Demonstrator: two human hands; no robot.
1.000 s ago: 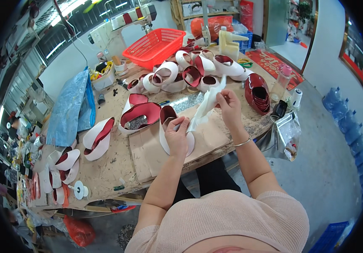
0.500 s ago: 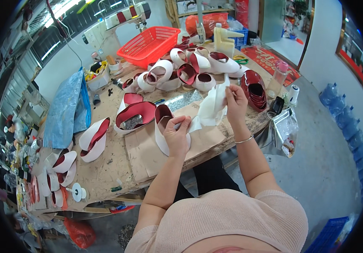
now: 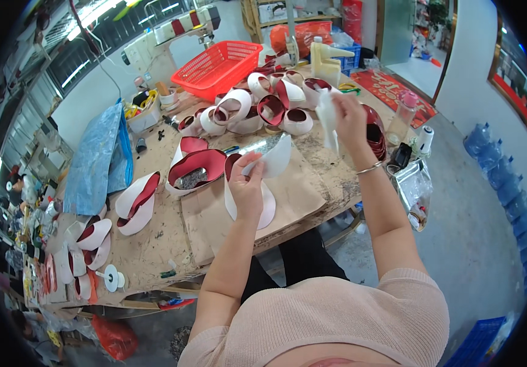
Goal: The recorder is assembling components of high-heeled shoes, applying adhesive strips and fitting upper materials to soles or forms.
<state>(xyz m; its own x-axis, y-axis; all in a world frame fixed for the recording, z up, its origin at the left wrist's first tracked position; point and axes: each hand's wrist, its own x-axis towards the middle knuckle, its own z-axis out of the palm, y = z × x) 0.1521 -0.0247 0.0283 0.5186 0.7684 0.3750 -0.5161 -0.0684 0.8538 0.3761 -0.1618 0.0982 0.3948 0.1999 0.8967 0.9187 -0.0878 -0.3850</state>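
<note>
I see two thin white sheets, one in each hand. My left hand (image 3: pixel 246 188) has its grip pinching a smooth, pointed sheet (image 3: pixel 277 159) above the cardboard (image 3: pixel 297 189) on the desk (image 3: pixel 150 254); my right hand (image 3: pixel 350 119) has its grip grasping a narrow, crumpled strip (image 3: pixel 327 119) by the heaped shoe uppers (image 3: pixel 297 121). I count one red basket (image 3: pixel 214 72), one pink-lidded jar (image 3: pixel 402 117).

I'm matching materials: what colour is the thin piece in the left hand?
The thin piece is white; it shows best in the head view.
</note>
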